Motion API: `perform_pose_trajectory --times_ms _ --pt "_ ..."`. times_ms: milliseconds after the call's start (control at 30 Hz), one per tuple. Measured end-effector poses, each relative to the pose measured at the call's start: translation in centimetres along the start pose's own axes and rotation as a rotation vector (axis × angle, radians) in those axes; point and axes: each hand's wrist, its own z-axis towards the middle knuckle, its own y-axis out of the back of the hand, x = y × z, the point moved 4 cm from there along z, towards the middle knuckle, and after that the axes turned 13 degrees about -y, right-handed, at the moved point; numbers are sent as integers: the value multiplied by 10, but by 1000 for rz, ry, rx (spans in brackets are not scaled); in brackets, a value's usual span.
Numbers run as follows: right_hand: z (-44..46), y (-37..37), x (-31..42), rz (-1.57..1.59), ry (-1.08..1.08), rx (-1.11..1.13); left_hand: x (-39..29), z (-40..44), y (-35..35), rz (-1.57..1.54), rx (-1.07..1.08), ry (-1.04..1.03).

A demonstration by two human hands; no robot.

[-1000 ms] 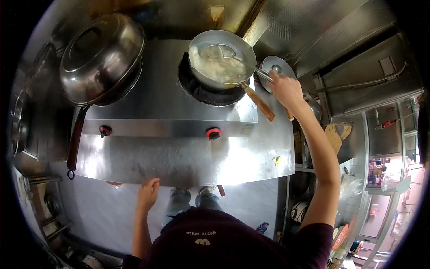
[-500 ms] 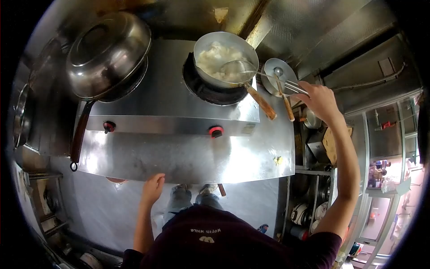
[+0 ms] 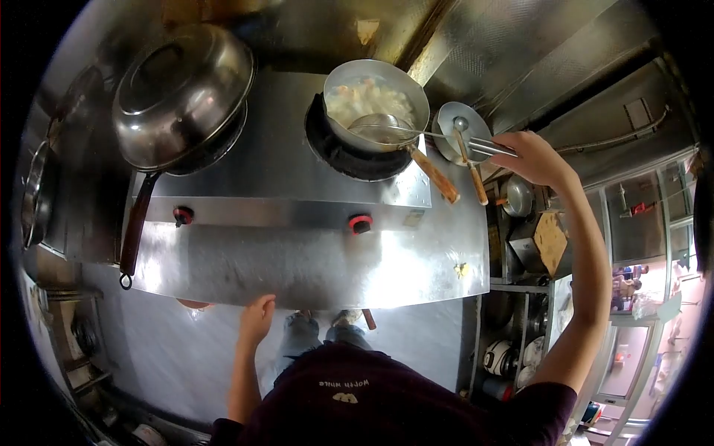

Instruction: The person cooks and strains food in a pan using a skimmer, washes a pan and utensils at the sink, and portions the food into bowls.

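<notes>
My right hand (image 3: 535, 158) is closed around the metal handle of a wire skimmer (image 3: 383, 128). The skimmer's round mesh head sits at the near side of a pot (image 3: 335, 79) on the right burner. Pale pieces of food (image 3: 372, 98) lie in cloudy liquid beyond the mesh. From the pot's rim a wooden handle (image 3: 435, 175) points toward me on the right. My left hand (image 3: 256, 320) hangs by the front edge of the steel counter, its fingers curled and nothing visible in them.
A large wok with a domed lid (image 3: 182, 97) covers the left burner, its long handle pointing toward me. Right of the pot, a ladle (image 3: 461, 125) and another wooden-handled tool rest on a metal bowl (image 3: 448, 115). Two red knobs (image 3: 361, 224) front the stove. Shelves with pots stand at right.
The skimmer head has moved toward me, from the middle of the pot to its near side. More of the food behind it shows. My left hand has barely moved.
</notes>
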Motion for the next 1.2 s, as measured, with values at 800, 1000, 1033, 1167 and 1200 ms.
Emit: perform_pose_trajectory --times_ms 800,1000,1033,1167,1200 --pt "64 -63 -17 24 -172 -185 7 -9 3 0 1 14" --pt "37 -62 -18 707 -366 404 8 -9 -5 -2 22 -44" --pt "36 -72 -21 827 -381 465 9 -8 -6 -13 26 -45" --pt "30 -101 -3 1116 -392 587 4 -7 -6 -21 38 -45" --pt "29 -109 3 1169 -396 589 3 -7 -4 -20 40 -42"
